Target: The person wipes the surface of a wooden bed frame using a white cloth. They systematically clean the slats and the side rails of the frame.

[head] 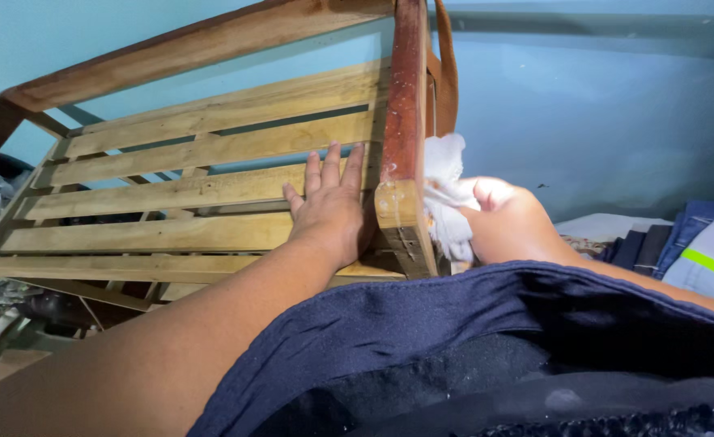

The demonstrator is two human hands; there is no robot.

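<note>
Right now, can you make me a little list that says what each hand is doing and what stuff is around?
left hand: flat, fingers spread, pressing on the pale slats of the wooden frame
right hand: holding a white cloth against the frame's reddish-brown side rail
frame: tipped up, leaning by the blue wall
front: dark navy fabric
far right: folded clothes, one with a bright yellow-green stripe

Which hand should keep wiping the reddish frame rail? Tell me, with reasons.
Right, probably. The right hand already grips the white cloth against the reddish rail, while the left hand lies flat on the wooden slats, seemingly bracing them.
</note>
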